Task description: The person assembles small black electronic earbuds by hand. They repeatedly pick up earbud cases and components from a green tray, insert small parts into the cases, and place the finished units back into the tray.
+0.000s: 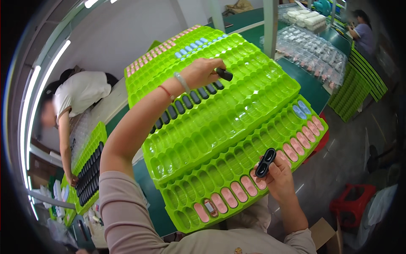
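Observation:
My left hand [198, 75] is stretched over the large green tray [220, 127], its fingers closed on a dark oval case [224, 74] just above the slots. Below that wrist, a row of dark grey oval cases [187, 101] fills part of the same tray. Nearer my body, my right hand [280, 178] grips a black oval case piece [265, 162] with two rounded recesses facing up. It hovers over the front green tray [203, 178], whose near edge holds a line of pink oval cases [229, 197]. One slot there carries a pinkish piece [210, 207] with a pale centre.
Blue cases [301, 109] sit at the front tray's right end. Clear plastic trays [313, 53] lie at the back right. At left, another person [82, 93] reaches over a green tray of dark pieces [90, 178]. A red stool [353, 205] stands right; someone [363, 31] sits far off.

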`<state>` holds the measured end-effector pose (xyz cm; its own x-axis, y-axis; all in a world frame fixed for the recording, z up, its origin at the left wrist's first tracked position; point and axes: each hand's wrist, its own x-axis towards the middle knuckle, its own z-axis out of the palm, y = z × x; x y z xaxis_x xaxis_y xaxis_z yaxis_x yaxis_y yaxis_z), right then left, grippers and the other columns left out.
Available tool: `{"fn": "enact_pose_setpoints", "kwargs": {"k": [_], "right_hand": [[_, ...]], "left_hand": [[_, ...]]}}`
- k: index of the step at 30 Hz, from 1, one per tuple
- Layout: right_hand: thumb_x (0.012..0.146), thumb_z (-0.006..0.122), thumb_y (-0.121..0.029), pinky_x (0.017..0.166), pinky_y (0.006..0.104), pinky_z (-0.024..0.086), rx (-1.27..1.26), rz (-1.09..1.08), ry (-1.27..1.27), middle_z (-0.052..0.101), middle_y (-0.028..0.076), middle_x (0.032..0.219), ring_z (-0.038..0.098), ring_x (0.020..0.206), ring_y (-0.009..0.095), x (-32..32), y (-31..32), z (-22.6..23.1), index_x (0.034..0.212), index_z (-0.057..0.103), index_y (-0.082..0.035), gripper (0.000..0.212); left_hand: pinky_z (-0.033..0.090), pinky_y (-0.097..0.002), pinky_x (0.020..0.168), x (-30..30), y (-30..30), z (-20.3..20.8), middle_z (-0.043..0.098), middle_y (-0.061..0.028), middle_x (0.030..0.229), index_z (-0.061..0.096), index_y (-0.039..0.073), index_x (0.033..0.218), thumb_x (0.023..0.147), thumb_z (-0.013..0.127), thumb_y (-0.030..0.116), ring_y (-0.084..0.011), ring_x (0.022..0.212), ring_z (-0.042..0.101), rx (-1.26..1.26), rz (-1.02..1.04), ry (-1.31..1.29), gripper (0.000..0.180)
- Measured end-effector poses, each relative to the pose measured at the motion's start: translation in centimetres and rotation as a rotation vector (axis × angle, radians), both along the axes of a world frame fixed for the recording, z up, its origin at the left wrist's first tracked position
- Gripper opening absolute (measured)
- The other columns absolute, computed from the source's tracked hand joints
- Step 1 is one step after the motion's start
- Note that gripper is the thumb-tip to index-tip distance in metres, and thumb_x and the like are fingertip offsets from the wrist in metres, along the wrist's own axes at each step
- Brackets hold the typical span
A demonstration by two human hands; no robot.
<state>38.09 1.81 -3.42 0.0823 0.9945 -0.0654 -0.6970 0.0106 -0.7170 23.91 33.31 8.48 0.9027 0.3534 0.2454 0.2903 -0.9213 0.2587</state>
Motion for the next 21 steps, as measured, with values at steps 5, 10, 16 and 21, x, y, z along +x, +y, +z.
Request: {"fn": "enact_pose_setpoints", "kwargs": {"k": [5, 10, 16, 21], "right_hand": [[0.087, 0.054, -0.012, 0.067, 0.0272, 0.054, -0.033, 0.329, -0.129, 0.061, 0.012, 0.097, 0.062, 0.081, 0.018, -2.0, 2.4, 3.3, 0.108, 0.051, 0.004, 0.026], [0.086, 0.054, -0.008, 0.066, 0.0272, 0.053, -0.104, 0.688, -0.289, 0.061, 0.009, 0.094, 0.061, 0.078, 0.015, -9.0, 4.2, 5.1, 0.108, 0.053, 0.003, 0.024], [0.084, 0.058, -0.010, 0.054, 0.0243, 0.048, -0.036, 0.941, -0.614, 0.063, 0.008, 0.085, 0.061, 0.065, 0.012, -15.5, 4.7, 5.7, 0.104, 0.056, 0.003, 0.024], [0.080, 0.063, -0.013, 0.037, 0.0230, 0.044, -0.111, 1.037, -0.773, 0.063, 0.011, 0.087, 0.061, 0.061, 0.013, -19.2, 5.0, 6.2, 0.105, 0.055, 0.004, 0.032]], "left_hand": [[0.043, -0.0359, 0.091, -9.9, -13.9, -1.3, 0.044, -0.0185, 0.127, 0.052, -0.002, 0.111, 0.078, 0.046, 0.002, -0.0283, 0.111, 0.051, -1.033, 0.041, -0.588, 0.034], [0.049, -0.0343, 0.085, -17.8, -26.5, -5.3, 0.042, -0.0190, 0.129, 0.044, 0.002, 0.123, 0.086, 0.051, 0.013, -0.0277, 0.109, 0.052, -1.391, 0.622, -1.089, 0.039], [0.044, -0.0325, 0.090, -22.7, -32.5, -8.1, 0.052, -0.0136, 0.120, 0.037, -0.002, 0.129, 0.078, 0.060, 0.002, -0.0211, 0.106, 0.054, -1.470, 0.598, -1.320, 0.056], [0.045, -0.0284, 0.088, -25.3, -34.2, -7.9, 0.056, -0.0100, 0.112, 0.042, -0.005, 0.125, 0.077, 0.063, 0.002, -0.0162, 0.102, 0.055, -1.494, 0.636, -1.264, 0.053]]}}
